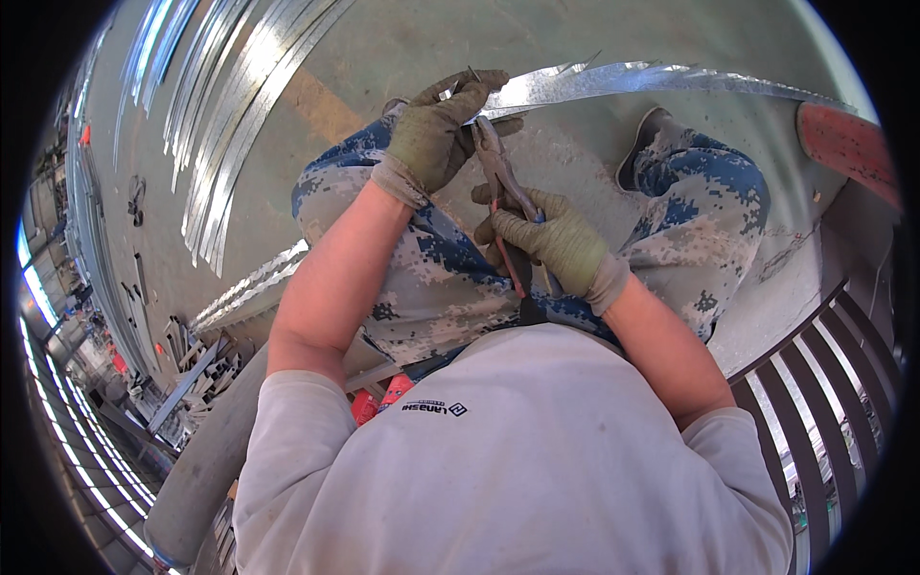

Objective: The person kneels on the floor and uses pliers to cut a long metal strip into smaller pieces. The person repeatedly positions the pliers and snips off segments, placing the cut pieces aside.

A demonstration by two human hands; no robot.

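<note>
A long, shiny sheet-metal strip [604, 77] with pointed, tooth-like tabs along its far edge runs off to the right. Its near end is in my gloved left hand [438, 126], pinched between thumb and fingers. My gloved right hand [557, 233] is closed around the handles of a pair of pliers [499, 165], one handle red and the other blue. The plier jaws point away from me, just below the strip's near end and against the left hand's fingers. Whether the jaws bite the metal cannot be made out.
Bundles of long metal strips [248, 100] lie on the floor to the left. Further down are toothed strips [248, 287] and a heap of metal offcuts [208, 374]. A grey cylinder [208, 460] is at lower left, a dark slatted frame [798, 388] at lower right, and a red-painted part [844, 147] at far right.
</note>
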